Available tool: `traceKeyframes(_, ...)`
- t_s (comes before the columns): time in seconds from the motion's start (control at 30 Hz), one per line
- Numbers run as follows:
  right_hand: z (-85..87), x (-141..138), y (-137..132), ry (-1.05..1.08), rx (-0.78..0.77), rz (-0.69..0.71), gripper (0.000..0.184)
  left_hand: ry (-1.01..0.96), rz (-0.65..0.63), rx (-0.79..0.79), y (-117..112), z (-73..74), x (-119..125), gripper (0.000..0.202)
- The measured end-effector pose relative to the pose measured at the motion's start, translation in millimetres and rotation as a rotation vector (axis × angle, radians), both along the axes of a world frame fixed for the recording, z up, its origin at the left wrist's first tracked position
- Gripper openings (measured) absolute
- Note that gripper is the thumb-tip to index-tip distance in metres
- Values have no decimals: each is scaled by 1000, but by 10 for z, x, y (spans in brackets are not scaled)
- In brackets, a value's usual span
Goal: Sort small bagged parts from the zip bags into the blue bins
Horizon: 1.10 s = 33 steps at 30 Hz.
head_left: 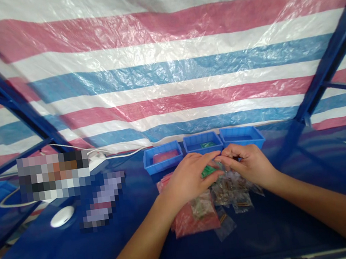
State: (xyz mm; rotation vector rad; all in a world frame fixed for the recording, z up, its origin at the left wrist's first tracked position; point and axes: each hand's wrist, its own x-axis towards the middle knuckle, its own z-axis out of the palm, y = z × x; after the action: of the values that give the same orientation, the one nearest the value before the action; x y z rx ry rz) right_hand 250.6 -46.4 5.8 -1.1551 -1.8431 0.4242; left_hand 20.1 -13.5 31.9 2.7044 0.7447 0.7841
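Observation:
My left hand (189, 177) and my right hand (248, 163) meet over a heap of small plastic bags (229, 194) on the blue table (65, 254). Both hands pinch at the same spot, fingers closed on a small clear bag whose contents I cannot make out. A green bag (208, 170) peeks out under my left fingers. Red bags (188, 221) lie under my left wrist. Clear bags holding brownish parts spread below my right hand.
Three blue bins stand in a row behind the hands: the left bin (163, 156) holds red bags, the middle bin (203, 142) green ones, the right bin (241, 135) looks bare. A white round object (62, 216) and white cables (112, 153) lie at the left. A striped tarp hangs behind.

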Motion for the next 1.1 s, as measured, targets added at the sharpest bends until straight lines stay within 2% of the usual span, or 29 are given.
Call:
traceKeyframes(0.1, 24, -5, -24, -12, -8, 45, 35, -59, -2, -69, 9, -64, 26, 37)
traceKeyframes(0.2, 47, -8, -28, -3, -18, 102, 30, -163, -17, -142, 10, -35, 22, 32)
traceKeyframes(0.47, -23, -103, 13, 345, -150, 171, 27, -441, 4, -357, 26, 13, 42, 32)
traceKeyframes(0.7, -80, -150, 55, 464, -173, 189, 32, -444, -2, -359, 36, -33, 50, 32)
traceKeyframes(0.87, -114, -158, 69, 496, -204, 209, 35, -462, 42, -366, 63, -72, 63, 29)
traceKeyframes(1.1, -134, -185, 57, 540, -187, 213, 34, -395, 56, -319, 27, 10, 53, 24)
